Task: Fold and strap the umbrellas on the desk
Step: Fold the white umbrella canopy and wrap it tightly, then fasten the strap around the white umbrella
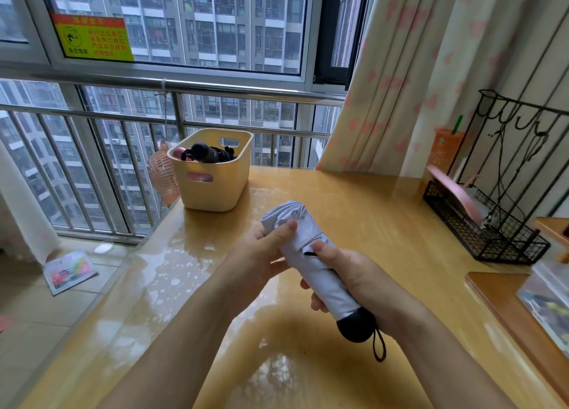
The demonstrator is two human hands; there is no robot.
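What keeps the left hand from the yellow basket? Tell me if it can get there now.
Probably yes, but not freely. The desk between the left hand and the yellow basket shows nothing in the way, though that hand grips the canopy end of the white umbrella and must let go first.

This is a room in a high-rise flat, a lived-in corner of a home. A glossy honey-coloured wooden desk (385, 211) stands against a big aluminium-framed window (309, 32) with a steel safety railing (215, 88) across it. Grey apartment towers (215, 32) fill the view outside. Cream fabric curtains printed with pink hearts (400, 85) hang at the right. Household odds and ends sit on the desk: a pale yellow plastic basket with cut-out handles (212, 193) holding small items, and a black wire-mesh rack with hooks (480, 233). A small pink fan (163, 177) shows just beside the basket, and a colourful booklet (69, 271) lies on the tiled floor (37, 310).
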